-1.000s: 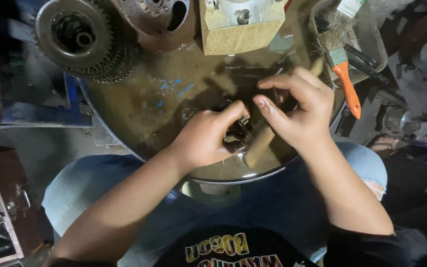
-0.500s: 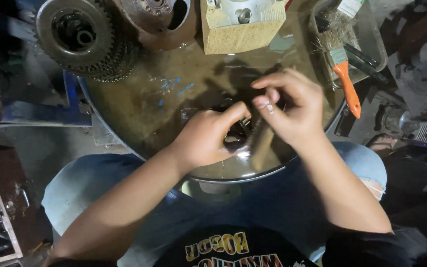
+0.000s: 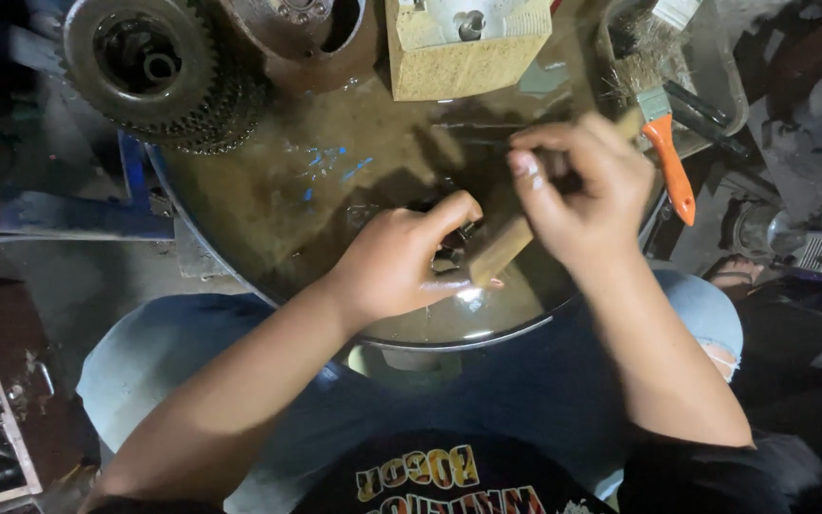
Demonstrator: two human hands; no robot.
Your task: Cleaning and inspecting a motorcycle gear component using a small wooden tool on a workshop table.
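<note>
Left hand (image 3: 401, 262) pinching small dark part (image 3: 449, 259) | right hand (image 3: 582, 190) gripping wooden stick (image 3: 501, 249) | round metal tray (image 3: 268, 219): both inside

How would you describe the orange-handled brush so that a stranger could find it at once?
Start at the round metal tray on the person's lap. At its far right rim, beyond the right hand, lies the brush. Its bright orange handle stands out from everything around it.

Two hands (image 3: 401, 262), one paintbrush (image 3: 663, 124)
</note>
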